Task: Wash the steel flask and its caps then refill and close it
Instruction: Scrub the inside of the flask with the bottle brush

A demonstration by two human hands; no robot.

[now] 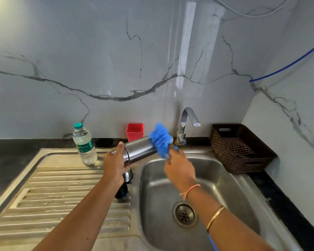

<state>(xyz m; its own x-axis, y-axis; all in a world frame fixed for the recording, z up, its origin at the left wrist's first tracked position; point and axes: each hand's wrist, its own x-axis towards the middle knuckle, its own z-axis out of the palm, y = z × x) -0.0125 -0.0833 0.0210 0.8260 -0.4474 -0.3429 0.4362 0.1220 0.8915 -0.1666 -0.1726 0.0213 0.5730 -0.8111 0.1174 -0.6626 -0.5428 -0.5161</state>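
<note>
Caps: a steel cap and a black cap on the draining board, under the left wrist.
Left hand: curled round the steel flask at its mouth end, holding it level beside the sink.
Right hand: grips the blue brush, bristles on the flask's far end.
Handling: rigid, probably slick when wet; hold it firmly by the neck.
Beyond: the water bottle.

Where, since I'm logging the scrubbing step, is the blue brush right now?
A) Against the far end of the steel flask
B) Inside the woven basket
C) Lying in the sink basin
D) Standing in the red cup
A: the right hand holds the blue brush against the far end of the steel flask, which the left hand grips at its near end.
</note>
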